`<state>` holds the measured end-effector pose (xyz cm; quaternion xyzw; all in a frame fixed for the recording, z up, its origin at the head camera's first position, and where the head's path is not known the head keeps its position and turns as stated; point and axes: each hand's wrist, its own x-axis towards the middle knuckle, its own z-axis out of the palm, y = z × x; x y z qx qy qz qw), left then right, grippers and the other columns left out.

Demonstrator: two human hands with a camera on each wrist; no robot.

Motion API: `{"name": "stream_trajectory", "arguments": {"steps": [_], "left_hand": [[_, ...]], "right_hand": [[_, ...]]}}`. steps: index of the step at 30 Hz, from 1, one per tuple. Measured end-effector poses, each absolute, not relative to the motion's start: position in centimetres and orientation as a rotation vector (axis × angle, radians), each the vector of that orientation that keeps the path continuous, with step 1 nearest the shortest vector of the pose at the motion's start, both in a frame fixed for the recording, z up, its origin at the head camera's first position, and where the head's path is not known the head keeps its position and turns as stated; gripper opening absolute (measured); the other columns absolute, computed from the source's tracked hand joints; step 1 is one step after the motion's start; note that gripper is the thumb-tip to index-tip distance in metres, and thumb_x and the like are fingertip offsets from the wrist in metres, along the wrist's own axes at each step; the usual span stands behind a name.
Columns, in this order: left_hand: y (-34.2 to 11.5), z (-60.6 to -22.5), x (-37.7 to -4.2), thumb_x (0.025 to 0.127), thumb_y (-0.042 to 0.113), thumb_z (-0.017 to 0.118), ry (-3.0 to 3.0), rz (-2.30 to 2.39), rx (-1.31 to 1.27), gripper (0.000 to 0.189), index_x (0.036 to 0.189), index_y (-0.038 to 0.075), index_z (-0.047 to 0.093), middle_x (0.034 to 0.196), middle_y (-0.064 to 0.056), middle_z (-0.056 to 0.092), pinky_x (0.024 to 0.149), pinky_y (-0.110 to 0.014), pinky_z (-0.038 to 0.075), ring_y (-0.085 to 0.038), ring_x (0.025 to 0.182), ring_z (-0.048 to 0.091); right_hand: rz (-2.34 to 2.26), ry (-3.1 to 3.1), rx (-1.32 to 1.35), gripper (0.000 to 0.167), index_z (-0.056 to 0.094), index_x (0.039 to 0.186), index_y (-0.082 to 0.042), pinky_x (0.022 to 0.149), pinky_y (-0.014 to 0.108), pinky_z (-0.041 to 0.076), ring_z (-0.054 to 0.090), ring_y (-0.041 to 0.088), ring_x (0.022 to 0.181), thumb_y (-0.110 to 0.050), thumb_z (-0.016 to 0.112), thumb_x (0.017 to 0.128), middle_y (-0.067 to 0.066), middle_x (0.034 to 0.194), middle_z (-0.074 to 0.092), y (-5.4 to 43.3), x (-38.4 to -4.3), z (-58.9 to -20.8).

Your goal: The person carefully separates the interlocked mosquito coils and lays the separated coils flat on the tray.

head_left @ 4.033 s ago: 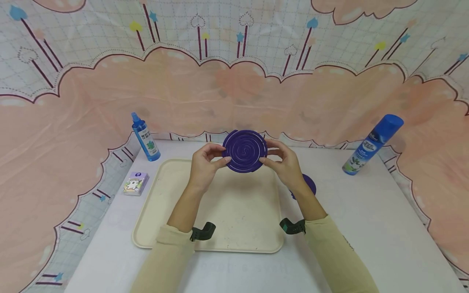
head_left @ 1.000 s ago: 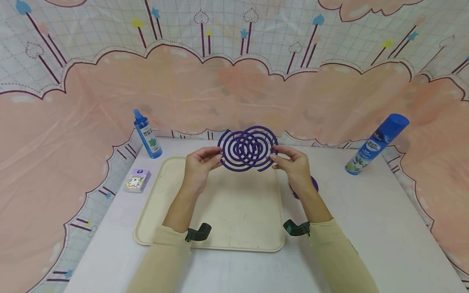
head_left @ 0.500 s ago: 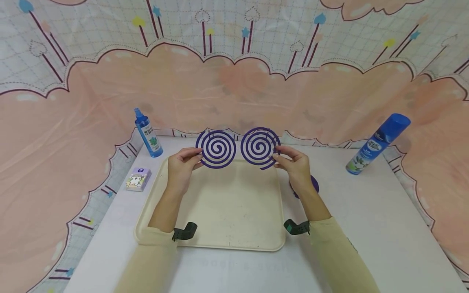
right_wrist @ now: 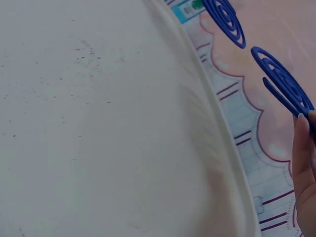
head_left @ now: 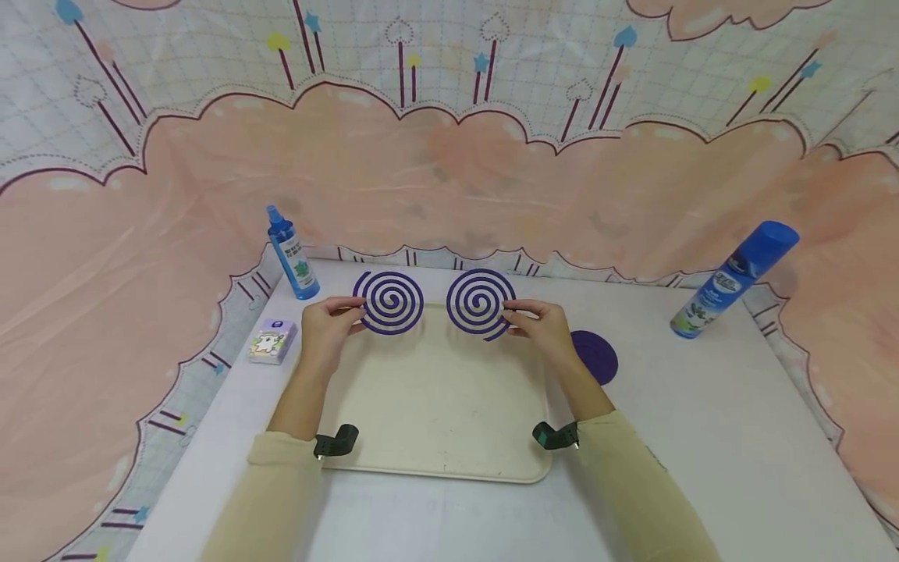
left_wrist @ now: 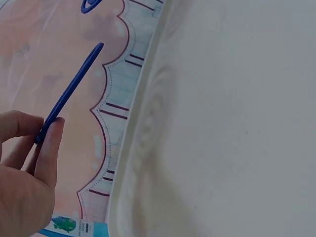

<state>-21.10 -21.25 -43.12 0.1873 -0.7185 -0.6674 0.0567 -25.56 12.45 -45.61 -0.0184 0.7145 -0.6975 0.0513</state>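
Note:
Two purple spiral coils are held upright above the far edge of a cream tray (head_left: 435,437). My left hand (head_left: 325,321) pinches the left coil (head_left: 389,303) by its outer rim; the left wrist view shows that coil (left_wrist: 71,90) edge-on between thumb and fingers. My right hand (head_left: 539,326) pinches the right coil (head_left: 479,304) at its outer rim. In the right wrist view that coil (right_wrist: 282,81) stands next to my fingertip (right_wrist: 303,148), with the other coil (right_wrist: 226,19) further off. The coils are apart with a small gap between them.
A purple disc (head_left: 595,356) lies on the white table right of the tray. A blue spray bottle (head_left: 292,253) stands at the back left, a blue aerosol can (head_left: 733,278) at the back right. A small patterned packet (head_left: 271,342) lies left of the tray.
A single purple disc held in both hands was pulled apart into two spirals. Since half a second ago both coils have dropped slightly and moved a little left.

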Motion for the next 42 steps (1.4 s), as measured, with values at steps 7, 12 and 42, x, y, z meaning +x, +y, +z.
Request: {"name": "stream_trajectory", "arguments": {"steps": [7,12,42], "left_hand": [[-22.0,-44.4,-21.4,0.093,0.004,0.072,-2.223,-2.023,0.617,0.034,0.126,-0.002,0.068,0.128,-0.009,0.06,0.079,-0.015,0.06,-0.003,0.092,0.067],[-22.4,-45.5,-21.5,0.091,0.003,0.074,-2.259,-2.024,0.652,0.036,0.126,-0.004,0.067,0.123,-0.014,0.064,0.078,-0.016,0.061,0.0,0.083,0.068],[-23.2,-49.3,-21.2,0.084,0.004,0.081,-2.596,-1.513,0.494,0.03,0.11,-0.004,0.069,0.096,-0.016,0.071,0.059,-0.013,0.056,-0.003,0.067,0.061]], "right_hand": [[-1.879,2.248,-0.004,0.033,0.067,0.125,0.01,0.068,0.015,0.06,0.067,-0.001,0.067,-0.002,0.069,0.094,0.02,0.127,0.068,11.7,-26.1,-47.4],[-1.838,2.225,0.008,0.031,0.068,0.124,0.009,0.066,0.015,0.059,0.066,0.001,0.067,-0.002,0.068,0.094,0.023,0.129,0.066,11.2,-26.2,-48.3],[-1.347,2.768,-0.113,0.033,0.073,0.117,-0.006,0.07,0.019,0.048,0.063,0.017,0.087,-0.01,0.08,0.085,0.012,0.103,0.072,9.8,-25.6,-50.5]]}}
